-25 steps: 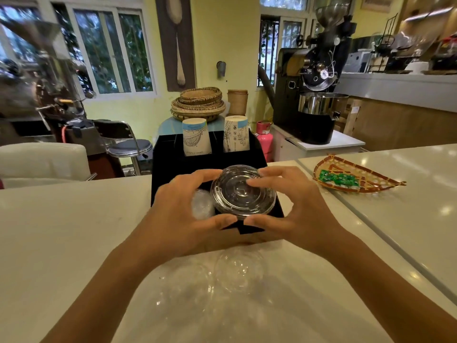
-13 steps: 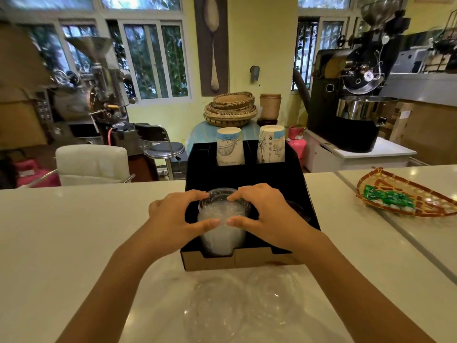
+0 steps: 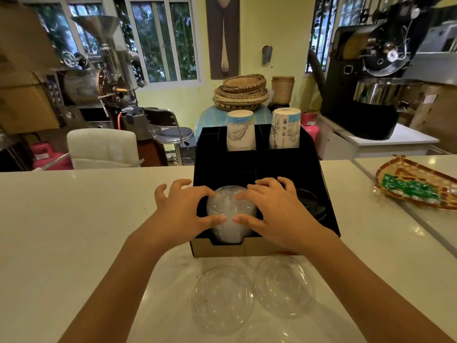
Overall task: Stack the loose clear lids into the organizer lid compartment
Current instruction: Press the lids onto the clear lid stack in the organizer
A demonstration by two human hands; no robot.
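Clear plastic lids sit piled in the organizer's (image 3: 259, 167) front left compartment, a cloudy stack (image 3: 228, 219) rising above the cut-out in its cardboard front wall. Both hands rest on that stack: the left hand (image 3: 184, 214) curls round its left side, thumb tip lying across the near face and fingers spread over the top rim, while the right hand (image 3: 274, 211) mirrors it on the right, thumb tip almost meeting the other thumb, fingers draped over the far edge. Neither hand is closed tight; the fingers are loosely bent and pressed against the lids, cupping the stack from both sides rather than pinching a single lid. On the pale counter (image 3: 74, 231) just in front of the organizer lie more loose lids: one (image 3: 222, 298) on the left, one (image 3: 283, 284) beside it on the right with rims close together, and the edge of a third (image 3: 267, 334) at the bottom of the view, hard to make out. In the organizer's back compartments stand two printed paper cups, the left cup (image 3: 240, 131) and the right cup (image 3: 285, 128), both upside down. A woven tray (image 3: 405, 174) holding green packets (image 3: 410, 189) lies well apart on the right of the counter.
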